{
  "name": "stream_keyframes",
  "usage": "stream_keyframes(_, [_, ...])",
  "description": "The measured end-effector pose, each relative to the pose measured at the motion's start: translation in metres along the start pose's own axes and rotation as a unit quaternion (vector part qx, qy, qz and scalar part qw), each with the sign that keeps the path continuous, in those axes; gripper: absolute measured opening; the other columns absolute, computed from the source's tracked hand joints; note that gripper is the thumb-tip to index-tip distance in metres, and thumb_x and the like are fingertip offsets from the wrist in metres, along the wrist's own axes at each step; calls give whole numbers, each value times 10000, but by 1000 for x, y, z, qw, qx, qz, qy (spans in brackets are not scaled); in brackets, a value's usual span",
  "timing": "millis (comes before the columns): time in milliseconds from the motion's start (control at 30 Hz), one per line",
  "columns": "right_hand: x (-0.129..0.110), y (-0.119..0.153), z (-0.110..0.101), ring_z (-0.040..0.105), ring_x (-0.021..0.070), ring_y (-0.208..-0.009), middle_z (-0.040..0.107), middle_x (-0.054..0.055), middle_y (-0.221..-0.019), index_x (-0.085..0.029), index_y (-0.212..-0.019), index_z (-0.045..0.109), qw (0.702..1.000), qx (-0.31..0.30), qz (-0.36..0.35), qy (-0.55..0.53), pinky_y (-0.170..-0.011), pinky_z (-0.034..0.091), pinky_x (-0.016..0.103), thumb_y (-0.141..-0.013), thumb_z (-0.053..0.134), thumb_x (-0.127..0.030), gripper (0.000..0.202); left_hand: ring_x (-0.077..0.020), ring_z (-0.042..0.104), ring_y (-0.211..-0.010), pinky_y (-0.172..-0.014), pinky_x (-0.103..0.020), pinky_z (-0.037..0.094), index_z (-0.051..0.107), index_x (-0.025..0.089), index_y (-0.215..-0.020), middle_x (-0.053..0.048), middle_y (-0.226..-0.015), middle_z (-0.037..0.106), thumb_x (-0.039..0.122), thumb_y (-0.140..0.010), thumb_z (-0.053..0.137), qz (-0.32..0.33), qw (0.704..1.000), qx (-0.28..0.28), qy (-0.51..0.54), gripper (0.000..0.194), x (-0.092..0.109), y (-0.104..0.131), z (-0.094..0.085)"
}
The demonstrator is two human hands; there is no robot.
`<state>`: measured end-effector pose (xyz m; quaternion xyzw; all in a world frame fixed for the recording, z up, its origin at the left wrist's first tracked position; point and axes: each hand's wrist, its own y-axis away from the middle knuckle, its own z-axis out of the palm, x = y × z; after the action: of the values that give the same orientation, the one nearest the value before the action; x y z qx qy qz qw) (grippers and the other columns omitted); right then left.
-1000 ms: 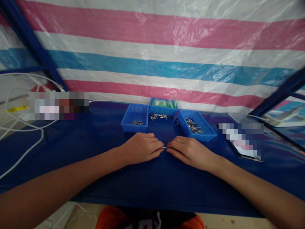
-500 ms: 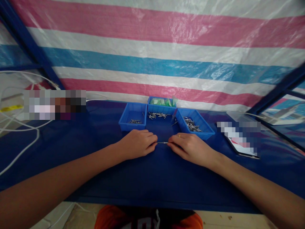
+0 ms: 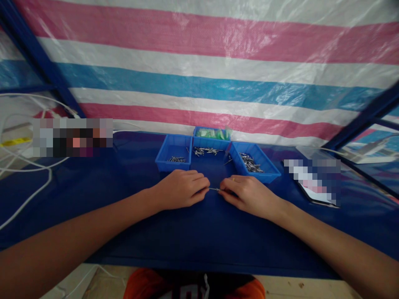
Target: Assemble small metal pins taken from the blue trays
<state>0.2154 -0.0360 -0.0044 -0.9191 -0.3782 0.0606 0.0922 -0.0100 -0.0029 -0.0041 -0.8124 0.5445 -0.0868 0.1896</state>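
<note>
pin [image 3: 214, 189]: bridging a small gap over the table [image 3: 199, 238] | left hand [image 3: 185, 189]: fingertips pinching one end | right hand [image 3: 251, 194]: fingertips pinching the other, likely to hold it steady and level | trays [image 3: 165, 165]: three, just beyond, presumably for short reaches

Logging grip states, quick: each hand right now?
Left hand: closed, pinching one end of a thin metal piece.
Right hand: closed, pinching the other end.
</note>
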Motion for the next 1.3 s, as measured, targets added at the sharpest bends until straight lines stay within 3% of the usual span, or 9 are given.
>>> stream_keyframes(300, [1,1,-1,557,133,-662,588,32,-732,-164,-849,536,1000,-4,-3,-6,-610,393,231,-880,469,-221,93,-119,525,-690,-627,-236,389,579,168,-885,-6,-757,602,233,-919,375,96,994,-7,-45,217,4,1,-2])
stream_keyframes(500, [-2,0,-4,585,142,-678,617,44,-757,-162,-941,560,1000,11,17,5,-627,408,244,-928,389,-246,191,-123,543,-699,-655,-238,396,575,160,-844,-17,-749,603,266,-930,355,-14,999,7,-42,260,1,-2,-1])
stream_keyframes(633, [-3,0,-6,595,144,-677,625,47,-762,-153,-979,551,999,13,50,2,-625,414,245,-948,343,-264,238,-123,552,-694,-636,-230,391,555,160,-818,-14,-751,608,268,-925,363,-58,998,-12,-22,245,0,-3,0])
stream_keyframes(1000, [-3,-1,-4,579,147,-678,609,41,-740,-158,-928,561,1000,-3,10,14,-612,401,247,-946,369,-281,229,-122,547,-656,-620,-234,380,508,164,-805,0,-719,590,250,-922,352,-86,995,-57,-2,213,2,-2,1])
stream_keyframes(1300, [-4,-2,-5,579,151,-693,612,51,-739,-151,-902,579,1000,-4,5,17,-635,413,256,-955,335,-266,274,-129,551,-672,-642,-247,389,545,158,-802,-16,-735,591,298,-932,362,-34,997,-54,-30,265,-1,-1,3])
